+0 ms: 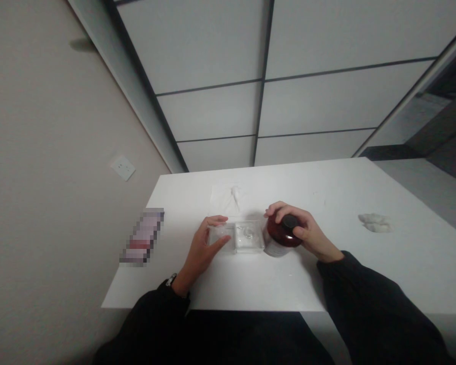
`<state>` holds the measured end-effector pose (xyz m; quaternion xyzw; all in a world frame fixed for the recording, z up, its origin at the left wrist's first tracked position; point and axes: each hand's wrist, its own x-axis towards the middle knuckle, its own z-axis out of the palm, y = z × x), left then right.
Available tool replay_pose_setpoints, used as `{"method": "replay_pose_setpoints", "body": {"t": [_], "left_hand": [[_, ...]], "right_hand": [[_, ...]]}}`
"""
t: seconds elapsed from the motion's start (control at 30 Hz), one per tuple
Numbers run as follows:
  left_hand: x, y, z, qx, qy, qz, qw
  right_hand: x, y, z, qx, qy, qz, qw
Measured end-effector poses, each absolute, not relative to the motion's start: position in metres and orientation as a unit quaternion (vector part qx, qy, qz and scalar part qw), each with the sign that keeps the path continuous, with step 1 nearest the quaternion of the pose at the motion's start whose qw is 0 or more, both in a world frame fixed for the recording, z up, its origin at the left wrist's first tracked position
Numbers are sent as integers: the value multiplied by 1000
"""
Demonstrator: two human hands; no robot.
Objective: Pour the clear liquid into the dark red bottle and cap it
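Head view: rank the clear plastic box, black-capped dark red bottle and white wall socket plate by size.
Clear plastic box, black-capped dark red bottle, white wall socket plate smallest, though it sits farther from the camera.

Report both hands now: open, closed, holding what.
Left hand: on a clear plastic box, fingers spread; whether it grips cannot be told.
Right hand: closed, holding a dark red jar.

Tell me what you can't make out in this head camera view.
Head view:
- Clear plastic case: contents blurred; left hand covers its left end.
- Dark red jar: right hand covers part of it; its label is too blurred to read.
- Item at the table's left edge: pixelated, unidentifiable.
- White clump: too blurred to identify.
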<state>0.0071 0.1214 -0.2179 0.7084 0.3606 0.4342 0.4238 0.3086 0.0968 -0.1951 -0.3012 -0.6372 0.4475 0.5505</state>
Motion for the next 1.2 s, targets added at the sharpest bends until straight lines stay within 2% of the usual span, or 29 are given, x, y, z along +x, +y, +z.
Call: {"method": "replay_pose_setpoints", "body": {"t": [0.17, 0.57, 0.93, 1.03, 1.13, 1.2], "left_hand": [[8, 120, -217, 739, 339, 424, 400], [4, 118, -212, 744, 341, 386, 425], [4, 123, -221, 745, 354, 382, 418], [-3, 124, -225, 734, 350, 415, 409], [-9, 140, -209, 692, 370, 482, 390], [-4, 161, -186, 685, 423, 455, 381]], "right_hand": [[307, 97, -194, -301, -629, 455, 554], [306, 100, -201, -288, -616, 467, 565], [308, 107, -208, -290, -613, 439, 589], [307, 108, -207, -287, -618, 432, 591], [308, 110, -207, -284, -620, 428, 592], [310, 110, -208, -291, -615, 422, 599]]}}
